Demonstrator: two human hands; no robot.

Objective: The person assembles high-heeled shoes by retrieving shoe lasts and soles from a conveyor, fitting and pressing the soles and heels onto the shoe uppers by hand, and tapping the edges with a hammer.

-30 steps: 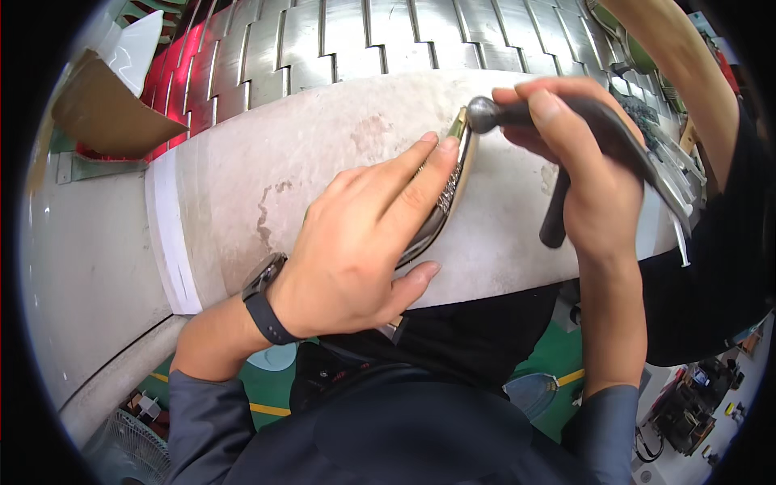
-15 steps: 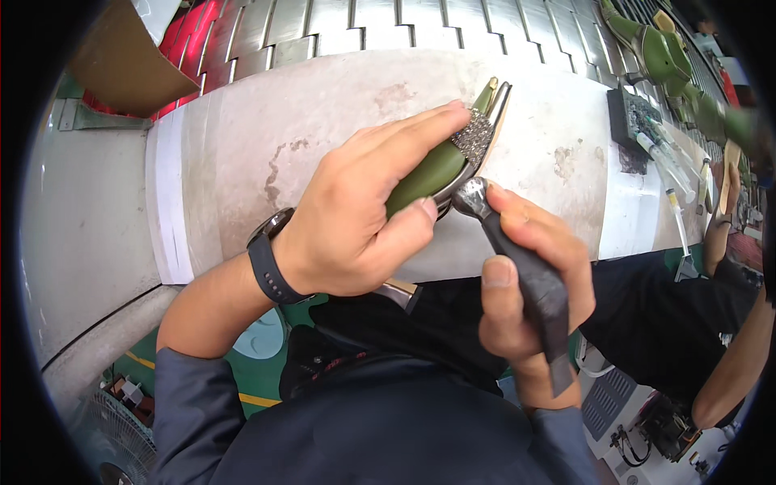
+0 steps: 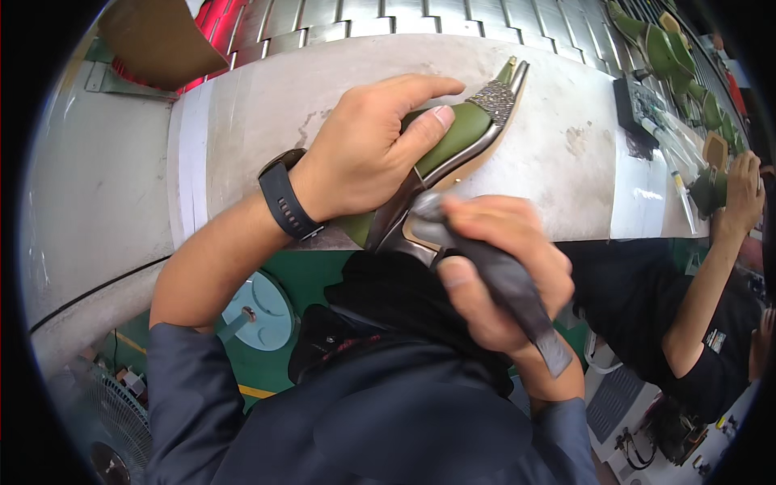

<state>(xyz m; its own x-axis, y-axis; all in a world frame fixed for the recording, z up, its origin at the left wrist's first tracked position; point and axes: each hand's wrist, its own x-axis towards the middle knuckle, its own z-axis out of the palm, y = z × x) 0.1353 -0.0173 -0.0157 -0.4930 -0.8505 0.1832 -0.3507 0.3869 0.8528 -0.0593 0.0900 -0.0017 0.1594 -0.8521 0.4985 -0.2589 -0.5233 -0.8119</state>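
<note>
My left hand [image 3: 368, 149] was closed over a green shoe [image 3: 465, 129], thumb laid along the green upper, palm on the part behind it, index finger stretched out near its far side. My right hand [image 3: 525, 234] was wrapped firmly around a dark hammer [image 3: 513, 291], thumb on one side and fingers on the other. The hammer's rounded metal head stood over the sole side, by the rear half of the shoe; it was blurred, and I could not tell whether it touched.

The shoe lay on its side on the pale worktable [image 3: 558, 186], its rear reaching the near edge. Its long axis ran diagonally: the narrow toe pointed away from me and to the right, the heel end back toward my body. The sole faced right, toward the hammer. A glittering band [image 3: 493, 99] crossed the upper just behind the toe.

I wore a black wristwatch [image 3: 284, 206] on the left wrist. Beyond the worktable ran a metal slat conveyor [image 3: 372, 20]. At the table's right end lay a dark tray [image 3: 626, 113] and some syringes [image 3: 675, 153]; farther right, a co-worker's hand [image 3: 744, 194] was at another green piece. A light-blue stool [image 3: 263, 315] stood below, to my left.
</note>
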